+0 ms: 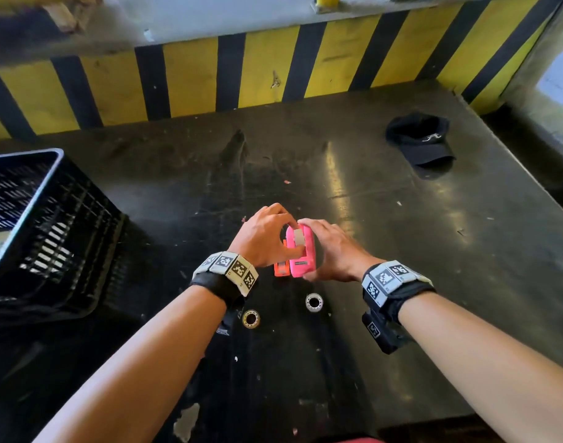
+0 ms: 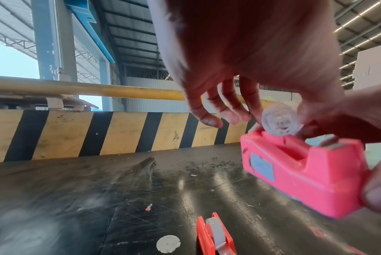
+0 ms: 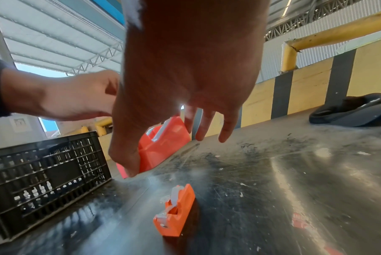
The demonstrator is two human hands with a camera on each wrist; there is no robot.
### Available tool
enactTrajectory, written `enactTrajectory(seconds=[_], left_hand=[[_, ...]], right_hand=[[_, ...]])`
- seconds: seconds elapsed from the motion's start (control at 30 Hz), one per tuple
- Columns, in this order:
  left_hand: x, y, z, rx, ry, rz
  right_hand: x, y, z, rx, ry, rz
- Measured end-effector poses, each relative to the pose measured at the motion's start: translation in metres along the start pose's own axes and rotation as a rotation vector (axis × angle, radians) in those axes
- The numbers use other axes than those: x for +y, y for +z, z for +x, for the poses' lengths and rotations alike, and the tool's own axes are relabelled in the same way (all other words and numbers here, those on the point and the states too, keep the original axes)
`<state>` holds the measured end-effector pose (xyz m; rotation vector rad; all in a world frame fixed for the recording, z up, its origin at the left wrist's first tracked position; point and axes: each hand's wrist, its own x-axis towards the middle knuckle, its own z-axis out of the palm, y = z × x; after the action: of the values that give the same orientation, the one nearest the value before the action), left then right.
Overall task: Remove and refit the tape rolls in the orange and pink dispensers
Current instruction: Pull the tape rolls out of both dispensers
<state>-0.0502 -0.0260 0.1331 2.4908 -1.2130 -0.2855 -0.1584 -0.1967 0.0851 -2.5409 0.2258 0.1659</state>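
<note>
The pink dispenser [image 1: 300, 255] is held just above the dark table [image 1: 417, 251] at the centre. My right hand [image 1: 329, 246] grips it from the right side, thumb at its near end. My left hand [image 1: 278, 230] pinches a clear plastic spool [image 2: 280, 120] at the top of the dispenser's slot. The small orange dispenser [image 1: 281, 269] lies on the table just left of the pink one, a pale roll in its slot [image 3: 176, 212]. Two loose tape rolls lie nearer to me, a yellowish one [image 1: 251, 318] and a white one [image 1: 314, 302].
A black slatted crate [image 1: 50, 231] stands at the left of the table. A black cap [image 1: 422, 140] lies at the far right. A yellow-and-black striped barrier [image 1: 273, 68] runs along the table's far edge.
</note>
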Motion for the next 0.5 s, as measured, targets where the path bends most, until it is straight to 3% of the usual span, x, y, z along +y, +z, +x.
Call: enactTrajectory(seconds=[0.5], left_hand=[[-0.025, 0.0, 0.009, -0.037, -0.109, -0.223]], right_hand=[[0.054, 0.036, 0.061, -0.157, 0.162, -0.024]])
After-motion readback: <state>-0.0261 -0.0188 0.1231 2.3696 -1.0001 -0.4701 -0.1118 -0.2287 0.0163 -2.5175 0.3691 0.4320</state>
